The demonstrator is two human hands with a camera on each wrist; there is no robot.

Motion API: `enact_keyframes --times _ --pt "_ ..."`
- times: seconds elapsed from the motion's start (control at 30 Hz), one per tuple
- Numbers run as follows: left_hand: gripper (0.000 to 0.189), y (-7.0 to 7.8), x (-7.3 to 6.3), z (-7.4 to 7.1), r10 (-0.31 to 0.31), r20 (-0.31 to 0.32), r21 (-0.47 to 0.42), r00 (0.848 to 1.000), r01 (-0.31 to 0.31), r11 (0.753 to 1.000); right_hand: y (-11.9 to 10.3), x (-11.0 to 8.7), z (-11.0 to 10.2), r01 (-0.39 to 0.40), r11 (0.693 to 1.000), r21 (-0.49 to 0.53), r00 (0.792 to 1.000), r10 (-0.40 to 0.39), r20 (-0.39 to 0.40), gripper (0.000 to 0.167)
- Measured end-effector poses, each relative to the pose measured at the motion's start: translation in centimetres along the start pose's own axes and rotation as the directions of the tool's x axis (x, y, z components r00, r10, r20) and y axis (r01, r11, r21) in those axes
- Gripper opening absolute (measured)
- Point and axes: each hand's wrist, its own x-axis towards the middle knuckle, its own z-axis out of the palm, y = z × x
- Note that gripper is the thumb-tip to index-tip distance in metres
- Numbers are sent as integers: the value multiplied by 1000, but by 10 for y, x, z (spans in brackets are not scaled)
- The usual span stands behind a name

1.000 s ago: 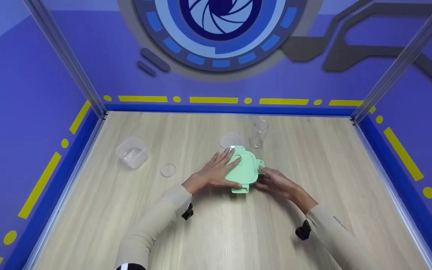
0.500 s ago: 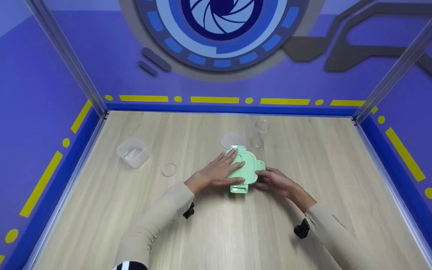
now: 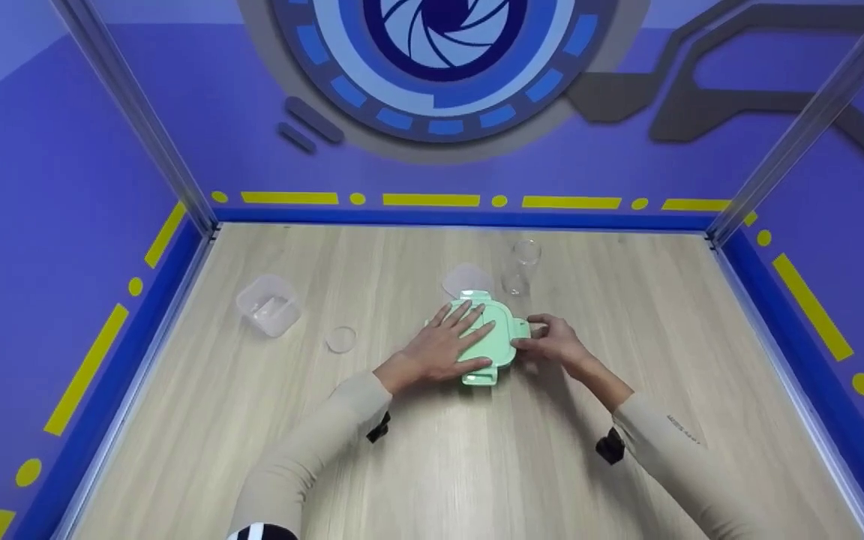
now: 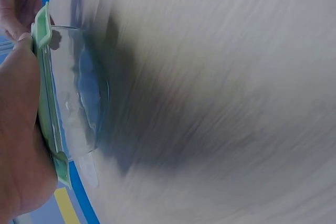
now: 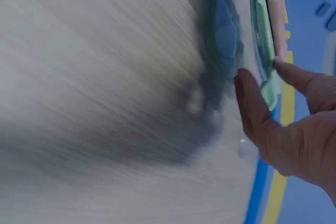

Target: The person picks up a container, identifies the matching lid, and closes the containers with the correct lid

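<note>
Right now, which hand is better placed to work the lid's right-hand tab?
Probably the right hand: its fingers are at that tab, while the left hand lies spread across the lid.

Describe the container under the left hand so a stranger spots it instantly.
Find the wooden table, then the left hand near its middle. That hand rests on the lid of a clear container. Only its lid is green; neighbours, like the clear tumbler, are colourless.

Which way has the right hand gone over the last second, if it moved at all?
Yes: in the head view, the right hand now shows slightly farther up, nearer the table's back edge, than a second ago.
</note>
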Motion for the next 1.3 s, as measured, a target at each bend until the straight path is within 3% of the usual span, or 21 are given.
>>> enact_keyframes --times 0.07,0.2,0.3,0.47,0.63,0.87,1.07,1.2,1.3 --pt "76 0 2 -1 -4 -3 -4 1000 4 1000 -11 1 -2 38 989 -143 999 -43 -32 58" --pt "77 -1 3 -3 -13 -1 -6 1000 13 1000 -27 6 -3 100 924 -368 994 -106 4 21" --pt "76 -2 2 -4 -22 8 -4 1000 22 1000 -33 10 2 91 896 -434 996 -74 56 30" --pt "75 1 1 -6 -18 -10 -6 1000 18 1000 -36 14 11 12 915 -404 998 17 66 37" --pt "74 5 -1 -4 -8 -49 3 999 9 1000 -36 14 12 -30 943 -333 998 49 49 28" --pt "75 8 -1 2 -19 -53 18 998 20 1000 -27 16 10 -105 977 -184 993 114 40 16" --pt "74 8 0 3 -17 -61 11 998 18 1000 -17 21 8 -182 983 -25 978 183 101 32" --pt "74 7 0 4 -13 -69 16 998 14 1000 -13 21 8 -172 985 0 972 170 160 34" --pt "74 6 1 4 -16 -67 18 998 17 1000 -13 20 8 -113 993 -22 976 115 182 33"
